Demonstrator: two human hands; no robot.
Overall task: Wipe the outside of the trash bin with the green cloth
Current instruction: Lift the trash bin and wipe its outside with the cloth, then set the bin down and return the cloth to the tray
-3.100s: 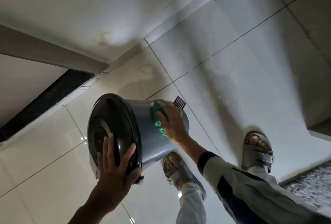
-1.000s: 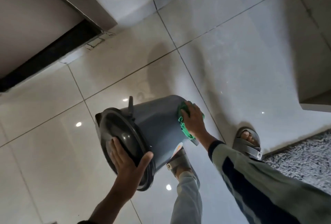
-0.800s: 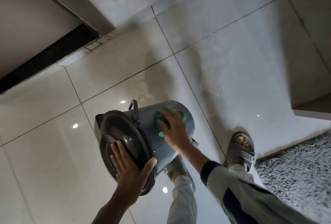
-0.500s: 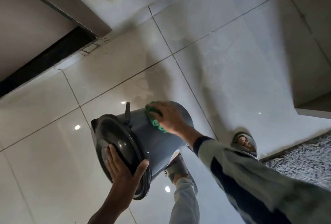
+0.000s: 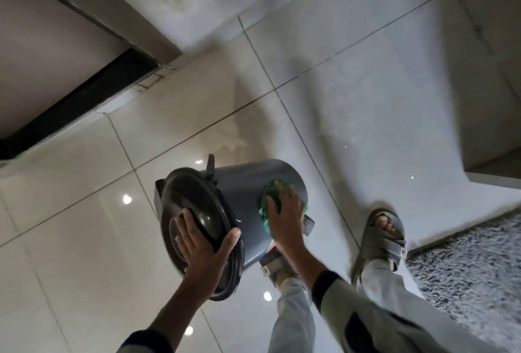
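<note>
A grey trash bin [image 5: 242,183] with a black lid [image 5: 191,203] is tilted toward me above the tiled floor. My left hand [image 5: 201,248] grips the lid's lower rim, thumb over the edge. My right hand [image 5: 284,217] lies flat on the bin's side wall and presses the green cloth [image 5: 267,204] against it; only the cloth's left edge shows past my fingers. The bin's foot pedal [image 5: 308,223] sticks out just right of that hand.
My two feet in grey sandals [image 5: 380,237] stand on glossy tiles [image 5: 84,225] below the bin. A grey shaggy rug [image 5: 473,273] lies at the lower right. A wall and a door frame with a dark threshold [image 5: 79,104] run along the upper left.
My right hand with the cloth has slid from the bin's upper wall down its right side toward the pedal. The bin has turned slightly in my left hand.
</note>
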